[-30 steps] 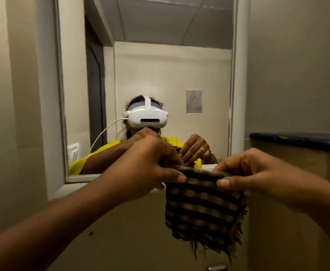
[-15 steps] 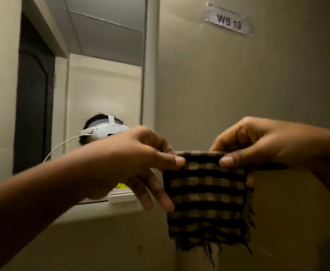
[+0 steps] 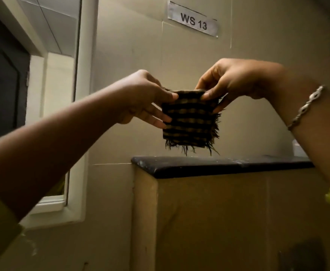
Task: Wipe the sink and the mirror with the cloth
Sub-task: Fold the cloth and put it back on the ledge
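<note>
Left hand [image 3: 140, 94], right hand [image 3: 232, 79] raised, pinching cloth [image 3: 189, 118] top corners

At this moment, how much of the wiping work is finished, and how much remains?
Nothing shows as done. In hand: the left hand and right hand pinch the top edge of the checked cloth, which hangs in the air above the black ledge, touching no surface. Remaining: the mirror, off to the left and apart from the cloth, and the sink, which is out of view.
</note>
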Demonstrator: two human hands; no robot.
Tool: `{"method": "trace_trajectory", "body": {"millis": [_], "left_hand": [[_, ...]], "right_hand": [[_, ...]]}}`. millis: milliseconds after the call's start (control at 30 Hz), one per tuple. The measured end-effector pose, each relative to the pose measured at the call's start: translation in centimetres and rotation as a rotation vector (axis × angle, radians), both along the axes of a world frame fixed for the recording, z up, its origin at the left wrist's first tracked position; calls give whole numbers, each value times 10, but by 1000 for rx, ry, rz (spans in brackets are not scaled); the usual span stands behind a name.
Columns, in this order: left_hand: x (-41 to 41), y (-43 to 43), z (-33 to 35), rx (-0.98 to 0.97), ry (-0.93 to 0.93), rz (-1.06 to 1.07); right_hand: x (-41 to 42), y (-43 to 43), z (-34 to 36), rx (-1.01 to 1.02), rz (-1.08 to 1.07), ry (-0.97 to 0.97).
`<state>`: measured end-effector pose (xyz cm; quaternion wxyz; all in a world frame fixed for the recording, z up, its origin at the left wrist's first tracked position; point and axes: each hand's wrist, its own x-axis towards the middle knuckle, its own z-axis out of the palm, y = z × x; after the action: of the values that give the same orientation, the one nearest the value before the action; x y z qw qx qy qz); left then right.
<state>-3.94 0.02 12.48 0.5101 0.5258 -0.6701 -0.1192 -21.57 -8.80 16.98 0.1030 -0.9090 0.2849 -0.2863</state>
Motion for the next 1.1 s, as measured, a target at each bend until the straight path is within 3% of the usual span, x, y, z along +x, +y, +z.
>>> {"method": "trace_trajectory", "body": {"millis": [267,767,1100], "left_hand": [[25,-55,-24,-98,-126,143],[10,-41,-61,-148,-790,307],[8,-23,-78,-100,-782,247]], "right_hand": [[41,-65,-47,-145,39,-171],[0,-77,-101,202,272,20],[11,-64,-115,94,157,-98]]}}
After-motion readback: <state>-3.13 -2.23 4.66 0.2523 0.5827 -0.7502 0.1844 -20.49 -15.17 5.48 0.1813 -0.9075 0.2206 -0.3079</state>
